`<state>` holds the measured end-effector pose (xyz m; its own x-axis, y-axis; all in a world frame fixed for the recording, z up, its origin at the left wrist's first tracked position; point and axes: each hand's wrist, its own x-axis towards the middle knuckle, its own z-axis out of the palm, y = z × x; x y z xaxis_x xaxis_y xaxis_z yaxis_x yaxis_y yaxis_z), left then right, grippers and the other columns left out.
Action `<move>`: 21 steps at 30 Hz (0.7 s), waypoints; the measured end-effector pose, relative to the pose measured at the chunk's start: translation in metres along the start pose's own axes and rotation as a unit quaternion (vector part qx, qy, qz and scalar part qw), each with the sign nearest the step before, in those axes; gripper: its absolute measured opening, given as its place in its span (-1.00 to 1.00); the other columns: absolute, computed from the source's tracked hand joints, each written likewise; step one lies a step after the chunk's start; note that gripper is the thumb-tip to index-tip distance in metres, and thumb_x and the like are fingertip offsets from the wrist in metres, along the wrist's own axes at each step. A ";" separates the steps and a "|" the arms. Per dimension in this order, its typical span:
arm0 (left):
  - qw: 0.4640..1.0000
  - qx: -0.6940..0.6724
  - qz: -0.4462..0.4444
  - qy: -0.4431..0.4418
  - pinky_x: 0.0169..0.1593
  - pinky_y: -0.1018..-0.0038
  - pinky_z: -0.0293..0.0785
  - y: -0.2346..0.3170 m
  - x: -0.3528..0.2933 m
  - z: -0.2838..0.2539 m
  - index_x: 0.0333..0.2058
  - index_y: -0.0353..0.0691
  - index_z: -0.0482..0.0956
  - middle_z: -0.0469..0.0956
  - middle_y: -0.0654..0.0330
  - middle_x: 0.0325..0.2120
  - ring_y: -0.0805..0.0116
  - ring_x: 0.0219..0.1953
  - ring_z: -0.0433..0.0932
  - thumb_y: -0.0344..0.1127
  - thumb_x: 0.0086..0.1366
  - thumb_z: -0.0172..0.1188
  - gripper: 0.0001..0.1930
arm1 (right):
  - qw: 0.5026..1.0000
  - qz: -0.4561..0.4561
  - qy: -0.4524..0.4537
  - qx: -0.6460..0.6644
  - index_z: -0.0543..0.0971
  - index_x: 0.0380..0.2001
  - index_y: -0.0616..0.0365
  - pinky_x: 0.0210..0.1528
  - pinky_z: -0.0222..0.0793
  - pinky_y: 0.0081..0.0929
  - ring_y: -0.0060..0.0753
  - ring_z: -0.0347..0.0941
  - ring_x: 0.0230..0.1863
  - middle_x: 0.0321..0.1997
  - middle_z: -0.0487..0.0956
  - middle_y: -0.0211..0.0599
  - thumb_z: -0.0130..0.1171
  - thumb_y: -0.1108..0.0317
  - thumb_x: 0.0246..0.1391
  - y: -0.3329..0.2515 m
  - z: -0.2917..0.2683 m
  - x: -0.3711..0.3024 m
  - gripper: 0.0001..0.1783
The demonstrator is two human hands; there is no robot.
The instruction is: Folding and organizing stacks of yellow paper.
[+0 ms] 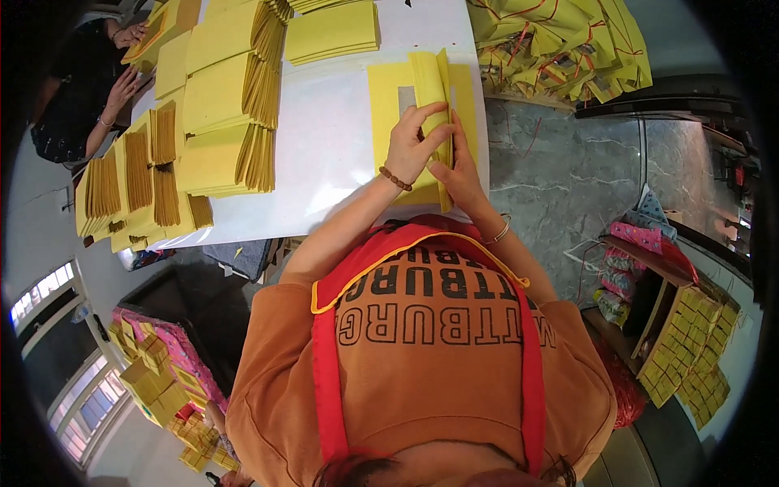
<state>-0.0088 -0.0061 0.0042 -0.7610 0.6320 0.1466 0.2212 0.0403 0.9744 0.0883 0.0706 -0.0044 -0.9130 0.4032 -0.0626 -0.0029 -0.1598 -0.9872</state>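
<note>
On the white table in front of me lies a flat yellow paper sheet (383, 105) with a grey rectangular patch (406, 99). A yellow paper flap (432, 81), folded into a tall narrow strip, stands up along its right part. My left hand (411, 144), with a brown bead bracelet at the wrist, curls its fingers and thumb over the left side of the strip. From the right, my right hand (461, 169) presses the strip between its thumb and long fingers, a bangle on that wrist. The two hands nearly meet; the strip's lower part is partly hidden.
Stacks of folded yellow paper (217, 93) fill the table's left side, with another stack (331, 32) at the back. Tied yellow bundles (560, 49) are heaped beyond the right edge. Another person's hands (123, 88) work on yellow paper at far left.
</note>
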 end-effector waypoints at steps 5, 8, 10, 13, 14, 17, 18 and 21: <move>1.000 -0.003 -0.012 -0.007 -0.52 0.57 0.17 -0.003 -0.001 -0.001 -0.13 -0.19 0.51 0.28 0.25 -0.54 0.48 -0.55 0.25 -0.27 0.07 0.23 -0.65 | 1.000 0.000 0.001 -0.019 -0.18 0.26 0.34 0.29 -0.10 -0.41 -0.23 -0.11 0.33 0.32 -0.06 -0.01 0.26 0.22 -0.18 -0.002 0.000 0.000 0.08; 1.000 -0.013 -0.014 -0.014 -0.52 0.57 0.17 -0.003 -0.001 -0.002 -0.13 -0.20 0.51 0.28 0.26 -0.54 0.49 -0.56 0.24 -0.29 0.09 0.22 -0.66 | 1.000 0.003 0.008 -0.016 -0.18 0.26 0.35 0.29 -0.10 -0.42 -0.24 -0.11 0.33 0.32 -0.06 0.00 0.26 0.23 -0.18 -0.003 0.001 -0.001 0.08; 1.000 -0.019 -0.014 -0.018 -0.52 0.57 0.17 -0.006 -0.001 -0.002 -0.13 -0.21 0.50 0.28 0.26 -0.54 0.49 -0.56 0.23 -0.30 0.10 0.20 -0.67 | 1.000 -0.002 0.005 0.006 -0.19 0.26 0.34 0.29 -0.09 -0.42 -0.25 -0.10 0.33 0.31 -0.05 -0.01 0.26 0.25 -0.18 -0.003 0.000 -0.001 0.07; 0.999 -0.051 -0.018 0.007 -0.51 0.58 0.18 -0.020 -0.004 0.000 -0.18 -0.27 0.48 0.33 0.25 -0.50 0.51 -0.56 0.22 -0.34 0.13 0.17 -0.73 | 0.998 0.009 -0.001 0.056 -0.19 0.26 0.34 0.28 -0.08 -0.43 -0.26 -0.08 0.32 0.31 -0.04 -0.02 0.26 0.26 -0.16 -0.006 0.004 -0.003 0.07; 0.996 -0.079 -0.044 0.008 -0.49 0.59 0.20 -0.024 -0.005 0.001 -0.20 -0.28 0.46 0.36 0.25 -0.47 0.52 -0.55 0.24 -0.36 0.14 0.15 -0.76 | 0.998 0.009 -0.001 0.056 -0.19 0.26 0.34 0.28 -0.08 -0.43 -0.26 -0.08 0.32 0.31 -0.04 -0.02 0.26 0.26 -0.16 -0.004 0.003 -0.002 0.07; 0.993 -0.090 -0.071 0.003 -0.45 0.59 0.24 -0.022 -0.005 0.001 -0.24 -0.30 0.43 0.40 0.23 -0.42 0.52 -0.52 0.28 -0.40 0.15 0.10 -0.81 | 0.999 -0.006 -0.001 0.038 -0.19 0.26 0.34 0.28 -0.07 -0.44 -0.27 -0.07 0.31 0.31 -0.03 -0.04 0.28 0.24 -0.16 0.001 0.000 -0.002 0.08; 0.995 -0.072 -0.070 0.002 -0.43 0.58 0.26 -0.020 -0.006 0.000 -0.26 -0.30 0.42 0.42 0.22 -0.40 0.51 -0.50 0.30 -0.42 0.16 0.07 -0.83 | 0.999 -0.005 0.001 0.032 -0.20 0.26 0.34 0.28 -0.07 -0.44 -0.27 -0.07 0.31 0.30 -0.03 -0.04 0.29 0.23 -0.16 -0.003 0.001 -0.002 0.09; 0.992 -0.106 -0.008 0.075 -0.40 0.56 0.28 -0.013 -0.005 0.007 -0.18 -0.29 0.42 0.43 0.20 -0.38 0.48 -0.46 0.35 -0.45 0.16 0.03 -0.78 | 0.999 -0.005 0.003 0.032 -0.20 0.26 0.34 0.27 -0.06 -0.44 -0.27 -0.06 0.31 0.30 -0.03 -0.04 0.29 0.21 -0.16 -0.005 0.003 -0.002 0.10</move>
<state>-0.0033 -0.0041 -0.0107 -0.8496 0.5089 0.1383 0.0872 -0.1231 0.9886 0.0887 0.0678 0.0009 -0.9102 0.4107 -0.0532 -0.0387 -0.2123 -0.9764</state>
